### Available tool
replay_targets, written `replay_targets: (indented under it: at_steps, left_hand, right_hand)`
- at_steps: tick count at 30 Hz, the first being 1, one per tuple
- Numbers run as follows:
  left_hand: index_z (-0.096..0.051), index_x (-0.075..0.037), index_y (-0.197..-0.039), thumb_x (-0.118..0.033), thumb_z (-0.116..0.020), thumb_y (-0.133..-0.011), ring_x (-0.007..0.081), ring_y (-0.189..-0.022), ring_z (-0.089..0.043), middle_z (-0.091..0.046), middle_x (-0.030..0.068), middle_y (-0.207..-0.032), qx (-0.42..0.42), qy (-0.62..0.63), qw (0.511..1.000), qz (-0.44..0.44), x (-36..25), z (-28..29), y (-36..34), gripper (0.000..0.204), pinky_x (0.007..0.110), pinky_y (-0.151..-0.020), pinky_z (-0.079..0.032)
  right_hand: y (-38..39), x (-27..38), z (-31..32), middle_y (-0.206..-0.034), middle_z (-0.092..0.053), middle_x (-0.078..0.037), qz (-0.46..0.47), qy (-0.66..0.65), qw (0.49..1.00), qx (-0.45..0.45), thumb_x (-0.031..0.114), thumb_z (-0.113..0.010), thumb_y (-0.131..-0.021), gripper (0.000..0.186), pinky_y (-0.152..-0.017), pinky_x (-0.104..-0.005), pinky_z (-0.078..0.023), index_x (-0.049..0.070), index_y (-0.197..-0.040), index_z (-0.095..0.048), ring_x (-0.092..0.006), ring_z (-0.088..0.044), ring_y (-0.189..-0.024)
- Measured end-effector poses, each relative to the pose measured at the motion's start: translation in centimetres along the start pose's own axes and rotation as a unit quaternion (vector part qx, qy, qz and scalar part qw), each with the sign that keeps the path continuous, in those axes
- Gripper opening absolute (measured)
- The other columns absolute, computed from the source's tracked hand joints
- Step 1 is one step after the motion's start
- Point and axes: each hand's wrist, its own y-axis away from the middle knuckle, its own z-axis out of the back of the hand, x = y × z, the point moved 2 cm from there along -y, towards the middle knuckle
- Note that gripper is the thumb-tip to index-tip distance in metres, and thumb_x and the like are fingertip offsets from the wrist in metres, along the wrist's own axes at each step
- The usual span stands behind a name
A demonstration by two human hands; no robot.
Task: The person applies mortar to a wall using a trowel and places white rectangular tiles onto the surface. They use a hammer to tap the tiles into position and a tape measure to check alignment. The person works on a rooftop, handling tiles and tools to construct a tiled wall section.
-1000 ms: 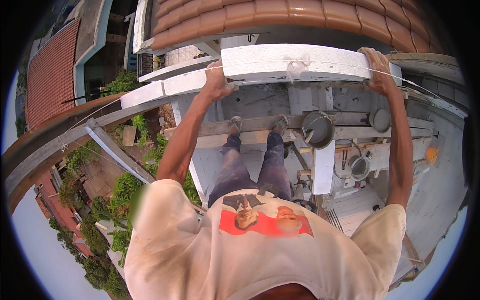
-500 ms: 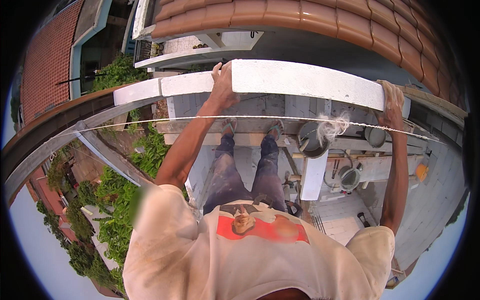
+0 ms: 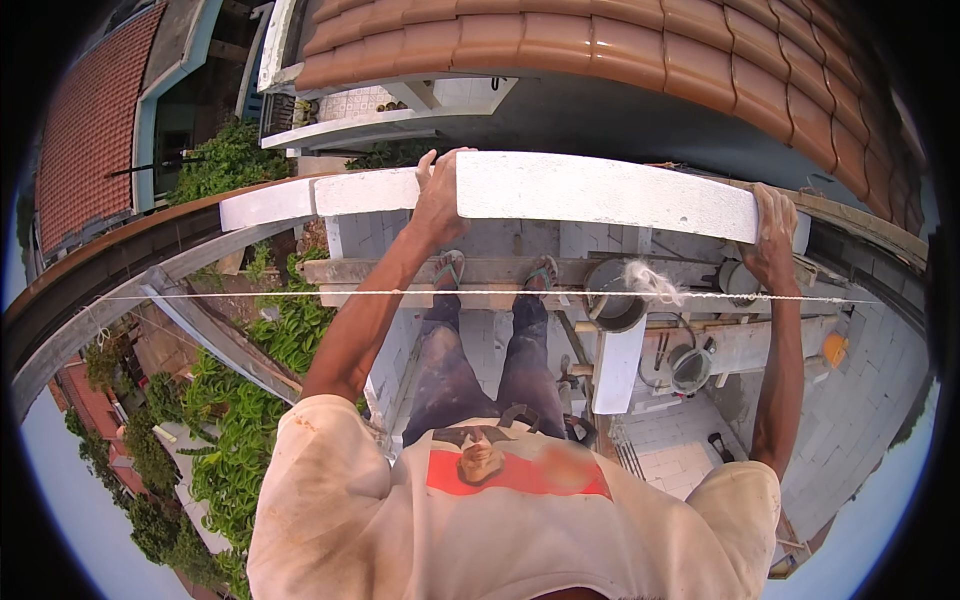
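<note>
A long white lightweight concrete block (image 3: 605, 190) lies along the top of the wall in front of me. My left hand (image 3: 440, 200) is closed round its left end, fingertips over the far edge. My right hand (image 3: 774, 230) grips the opposite end, with the fingers bent over the top. Left of my left hand, more white blocks (image 3: 366, 193) continue the row. A taut white string (image 3: 450, 293) crosses in front of my body, passing by both forearms. A tangled clump of loose string (image 3: 655, 283) hangs on it, nearer my right arm.
My sandalled feet stand on wooden planks (image 3: 390, 272) high above the floor. Buckets (image 3: 614, 312) stand right of my feet, with a pail (image 3: 690, 368) lower down. A brown tiled roof (image 3: 600, 45) rises beyond the wall. Timber beams (image 3: 215, 345) and greenery (image 3: 230, 420) lie left.
The view has tipped, so the block, hands and string all sit lower in the picture. Both hands keep hold of the block's ends.
</note>
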Motion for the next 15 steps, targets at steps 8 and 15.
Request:
replay_targets:
  at_steps: [8,15]
  left_hand:
    - [-0.071,-0.014,-0.123,-0.012,-0.077,-0.068,0.0310,-0.133,-0.050,-0.063,0.0122,-0.131,-0.019,-0.016,1.000,-0.004,0.87,-0.99,0.37,0.055,0.056,-0.121,-0.013]
    - [-0.071,-0.015,-0.124,-0.013,-0.077,-0.073,0.0312,-0.130,-0.052,-0.065,0.0117,-0.127,-0.029,-0.013,0.999,-0.004,-0.05,-0.31,0.35,0.052,0.056,-0.122,-0.013]
  right_hand:
    - [0.38,-0.97,-0.72,-0.140,-0.049,-0.015,-0.002,0.034,0.999,0.026,0.002,-0.083,-0.065,0.096,-0.119,-0.0495,-0.028,0.009,-0.149,-0.038,-0.0378,-0.044,-0.132]
    - [0.51,-1.12,-0.78,-0.138,-0.050,-0.016,0.008,0.036,0.999,0.022,0.003,-0.083,-0.065,0.094,-0.118,-0.0497,-0.029,0.009,-0.148,-0.039,-0.0386,-0.045,-0.131]
